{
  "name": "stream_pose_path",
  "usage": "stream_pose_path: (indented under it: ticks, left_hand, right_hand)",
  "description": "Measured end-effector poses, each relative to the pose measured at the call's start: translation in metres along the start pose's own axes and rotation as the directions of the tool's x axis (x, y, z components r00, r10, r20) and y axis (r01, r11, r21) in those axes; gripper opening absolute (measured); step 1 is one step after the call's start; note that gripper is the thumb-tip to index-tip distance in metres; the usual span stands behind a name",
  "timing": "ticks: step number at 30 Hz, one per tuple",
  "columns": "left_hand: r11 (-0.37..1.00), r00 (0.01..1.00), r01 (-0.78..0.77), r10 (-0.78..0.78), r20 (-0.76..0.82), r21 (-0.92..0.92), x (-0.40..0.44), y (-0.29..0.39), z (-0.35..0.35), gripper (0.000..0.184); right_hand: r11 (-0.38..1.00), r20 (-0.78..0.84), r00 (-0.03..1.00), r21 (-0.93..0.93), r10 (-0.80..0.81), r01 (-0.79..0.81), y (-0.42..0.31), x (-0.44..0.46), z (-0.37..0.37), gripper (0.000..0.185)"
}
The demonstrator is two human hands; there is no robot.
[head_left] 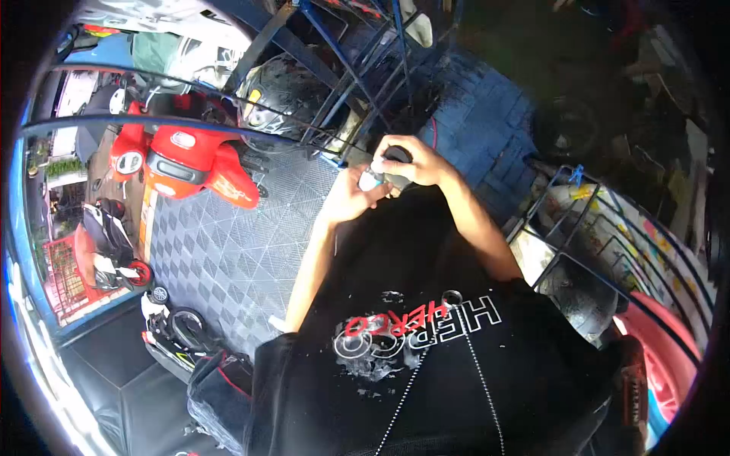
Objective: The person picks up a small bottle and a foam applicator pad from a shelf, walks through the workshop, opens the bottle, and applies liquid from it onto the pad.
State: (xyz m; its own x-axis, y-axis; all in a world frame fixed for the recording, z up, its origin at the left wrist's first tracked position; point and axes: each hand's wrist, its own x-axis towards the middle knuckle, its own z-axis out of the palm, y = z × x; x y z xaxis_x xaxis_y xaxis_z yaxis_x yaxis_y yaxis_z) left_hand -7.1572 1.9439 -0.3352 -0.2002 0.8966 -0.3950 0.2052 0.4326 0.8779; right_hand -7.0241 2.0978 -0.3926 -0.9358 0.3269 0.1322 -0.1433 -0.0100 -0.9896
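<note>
Nearest to me is the black shirt (449, 399), its front printed HERCO in white outlined capitals, with a second HERCO in red slanting across it. White, crackled smears spread over the lettering, and two strands of beaded cord (487, 380) trail down the cloth.

Just past the shirt are two bare hands, close together. The left hand (350, 201) pinches a small, smooth white piece (369, 181); the right hand (426, 163) curls its fingers around a dark, rounded piece (398, 155). Both pieces sit between the hands; I can't tell whether they are joined.

Beyond lies one grey mat (251, 251), ribbed and patterned in diamonds. By its lower left corner stands a black-and-white toy bike (169, 342); past its left edge, another toy bike (110, 235) with a red wheel. At its upper left corner is one glossy red scooter (179, 156), its white oval badge too blurred to read. Farther up stands a dark-blue metal rack (328, 34) of straight bars.
</note>
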Motion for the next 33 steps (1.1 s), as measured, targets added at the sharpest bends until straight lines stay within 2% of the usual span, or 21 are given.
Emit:
stream_pose_path:
  ticks: [3,4,7,9,11,13,15,17,19,20,21,23,24,25,26,27,28,29,31,32,33]
  left_hand:
    - [0.986,0.999,0.053,-0.053,0.008,-0.16,-0.021,0.016,-0.001,0.027]
    - [0.994,0.999,0.044,-0.044,0.001,-0.097,-0.027,0.019,-0.002,0.026]
    - [0.999,0.997,0.048,-0.047,-0.059,0.004,-0.043,0.025,-0.001,0.025]
    - [0.944,0.949,-0.181,0.241,-0.202,0.277,-0.052,0.021,0.005,0.028]
    - [0.938,0.935,-0.107,0.208,-0.288,0.33,-0.056,0.024,0.013,0.03]
    - [0.925,0.915,-0.042,0.188,-0.358,0.379,-0.058,0.026,0.016,0.031]
    - [0.937,0.843,-0.093,0.254,-0.474,0.338,-0.056,0.029,0.015,0.031]
    - [0.956,0.834,-0.143,0.256,-0.488,0.256,-0.057,0.031,0.009,0.028]
    - [0.864,0.899,-0.351,0.204,-0.388,-0.361,-0.059,0.032,0.003,0.025]
    - [0.61,0.92,-0.39,0.233,-0.314,-0.69,-0.06,0.031,0.003,0.025]
    - [0.253,0.939,-0.287,0.267,-0.218,-0.924,-0.061,0.028,0.0,0.027]
    - [0.776,0.898,-0.312,0.052,-0.437,-0.549,-0.067,0.032,0.0,0.025]
    - [0.909,0.861,-0.332,0.183,-0.475,-0.252,-0.063,0.039,-0.002,0.025]
    - [0.932,0.808,-0.355,0.344,-0.479,0.07,-0.063,0.042,-0.004,0.025]
    - [0.642,0.949,-0.256,0.024,-0.314,-0.723,-0.067,0.028,-0.006,0.024]
    - [-0.086,0.97,-0.209,0.104,-0.218,-0.974,-0.068,0.025,-0.005,0.026]
    - [0.298,0.943,-0.327,0.041,-0.331,-0.897,-0.066,0.021,0.0,0.025]
    - [0.641,0.879,-0.385,0.036,-0.475,-0.664,-0.061,0.018,0.003,0.024]
    - [0.698,0.888,-0.313,-0.025,-0.459,-0.644,-0.056,0.012,0.009,0.029]
    - [0.479,0.913,-0.228,-0.198,-0.357,-0.848,-0.057,0.018,0.014,0.035]
    - [0.493,0.904,-0.23,-0.21,-0.372,-0.839,-0.056,0.02,0.02,0.042]
  right_hand:
    - [0.986,0.061,0.998,-0.164,-0.014,0.023,-0.036,0.004,0.009,0.021]
    - [0.976,0.078,0.994,-0.197,-0.082,0.096,-0.041,0.006,0.013,0.023]
    - [0.941,0.204,0.979,-0.329,-0.014,0.082,-0.065,0.009,0.017,0.028]
    - [0.901,0.262,0.965,-0.425,0.024,0.093,-0.069,0.013,0.022,0.031]
    - [0.871,0.199,0.98,-0.48,-0.011,0.107,-0.065,0.014,0.03,0.03]
    - [0.893,0.125,0.99,-0.435,-0.068,0.116,-0.056,0.011,0.038,0.032]
    - [0.997,0.026,1.0,-0.079,-0.013,0.015,-0.054,0.014,0.039,0.032]
    - [0.995,-0.032,0.995,-0.026,-0.097,0.096,-0.058,0.018,0.037,0.035]
    - [0.989,-0.059,0.99,0.066,-0.132,0.135,-0.062,0.02,0.035,0.032]
    - [0.984,-0.066,0.987,0.095,-0.145,0.151,-0.062,0.021,0.033,0.029]
    - [0.984,-0.063,0.986,0.087,-0.153,0.158,-0.063,0.019,0.033,0.029]
    - [0.972,-0.073,0.97,-0.059,-0.232,0.228,-0.066,0.017,0.038,0.021]
    - [0.966,-0.093,0.962,-0.061,-0.257,0.252,-0.062,0.018,0.038,0.017]
    - [0.959,-0.113,0.953,-0.065,-0.282,0.276,-0.058,0.02,0.038,0.015]
    - [0.973,-0.066,0.971,-0.061,-0.228,0.224,-0.068,0.018,0.039,0.02]
    - [0.98,-0.011,0.98,-0.016,-0.196,0.196,-0.064,0.018,0.042,0.031]
    - [0.974,-0.027,0.974,-0.05,-0.223,0.222,-0.071,0.015,0.049,0.044]
    - [0.966,-0.039,0.967,-0.072,-0.252,0.249,-0.076,0.015,0.055,0.057]
    - [0.903,-0.001,0.92,-0.189,-0.392,0.385,-0.077,0.014,0.061,0.081]
    - [0.915,0.079,0.954,-0.268,-0.29,0.301,-0.091,0.011,0.06,0.099]
    - [0.966,0.171,0.985,-0.249,-0.032,0.074,-0.107,0.004,0.058,0.109]
